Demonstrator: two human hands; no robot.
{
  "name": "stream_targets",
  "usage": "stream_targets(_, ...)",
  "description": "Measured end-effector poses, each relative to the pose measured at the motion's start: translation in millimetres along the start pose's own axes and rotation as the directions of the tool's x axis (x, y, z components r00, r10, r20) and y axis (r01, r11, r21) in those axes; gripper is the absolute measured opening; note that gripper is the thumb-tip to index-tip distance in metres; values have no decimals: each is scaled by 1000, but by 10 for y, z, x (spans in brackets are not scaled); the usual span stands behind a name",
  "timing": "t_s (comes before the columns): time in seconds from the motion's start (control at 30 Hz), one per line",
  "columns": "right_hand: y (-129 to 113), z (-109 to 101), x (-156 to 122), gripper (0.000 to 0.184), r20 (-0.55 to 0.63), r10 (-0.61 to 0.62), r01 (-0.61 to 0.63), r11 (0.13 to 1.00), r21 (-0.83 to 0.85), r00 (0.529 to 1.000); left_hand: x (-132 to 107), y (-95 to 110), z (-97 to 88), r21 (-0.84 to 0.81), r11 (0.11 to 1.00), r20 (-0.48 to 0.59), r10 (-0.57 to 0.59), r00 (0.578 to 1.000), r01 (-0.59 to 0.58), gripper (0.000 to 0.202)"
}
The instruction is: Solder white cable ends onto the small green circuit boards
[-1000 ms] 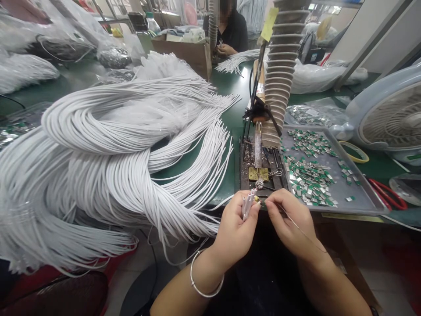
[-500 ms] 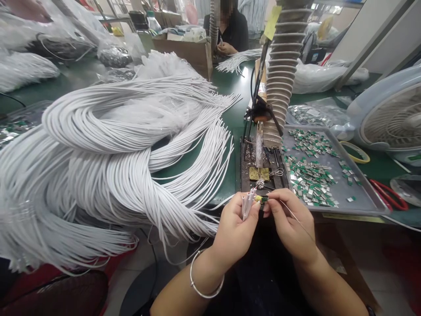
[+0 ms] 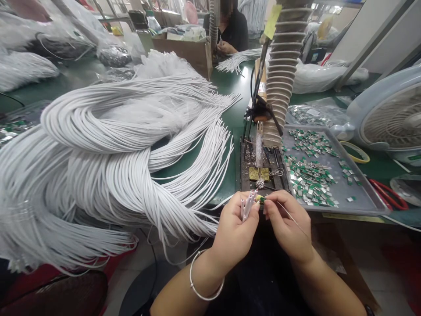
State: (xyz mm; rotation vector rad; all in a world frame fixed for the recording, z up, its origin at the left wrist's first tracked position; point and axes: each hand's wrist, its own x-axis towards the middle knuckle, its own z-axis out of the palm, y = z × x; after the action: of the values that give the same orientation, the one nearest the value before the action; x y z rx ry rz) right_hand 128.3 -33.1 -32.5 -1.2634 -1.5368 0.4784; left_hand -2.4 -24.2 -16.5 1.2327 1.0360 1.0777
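My left hand (image 3: 235, 230) is closed around a small bundle of white cables (image 3: 248, 207), their cut ends pointing up past the thumb. Between the fingertips of both hands sits a small green circuit board (image 3: 262, 200), partly hidden, with something yellow beside it. My right hand (image 3: 289, 226) pinches a thin solder wire (image 3: 292, 217), which trails back over the hand. Just beyond the fingers, a soldering iron (image 3: 259, 151) hangs tip down in its stand, above a yellowish sponge (image 3: 258, 174). A lump of solder (image 3: 260, 183) shows at the tip.
Large coils of white cable (image 3: 108, 118) cover the left of the table. At right, a grey tray (image 3: 357, 182) holds many small boards, near a fan (image 3: 391, 114) and red-handled pliers (image 3: 390, 195). A ribbed hose (image 3: 284, 66) hangs behind the iron. Another person (image 3: 235, 33) sits opposite.
My right hand has shifted slightly left, closer to my left fingers. The green board has moved a little and turned between the fingertips. The left hand stays almost still.
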Motion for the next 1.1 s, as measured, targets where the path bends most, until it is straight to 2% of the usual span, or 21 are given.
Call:
stream_targets(0.1, 7, -4, -6, 8, -17, -54, 53, 998, -28, 998, 4, 18, 1, -16, 1000, -10, -7, 1000, 7, 11)
stream_targets(0.23, 61, -17, -46, 29, -78, -205, 198, 976, -91, 976, 40, 28, -6, -57, 996, -37, -76, 996, 73, 9)
stream_targets(0.37, 134, 10, -69, 40, -139, -298, 301, 954, -4, 944, 96, 4, -7, -88, 987, -49, -139, 989, 135, 13)
stream_targets(0.47, 162, 42, -44, 34, -185, -307, 320, 947, 42, 934, 134, -4, 1, -122, 982, -47, -152, 987, 146, 16)
stream_targets(0.6, 160, 36, 27, 27, -224, -353, 353, 935, -40, 909, 177, 18, 14, -165, 974, -28, -160, 987, 154, 18)
stream_targets(0.8, 105, -7, 108, 23, -146, -436, 404, 892, -201, 888, 218, 41, 26, -208, 968, -44, -151, 987, 139, 23)
stream_targets(1.1, 96, 23, 126, 26, -165, -425, 391, 898, -202, 890, 201, 42, 8, -283, 948, -19, -160, 987, 149, 15)
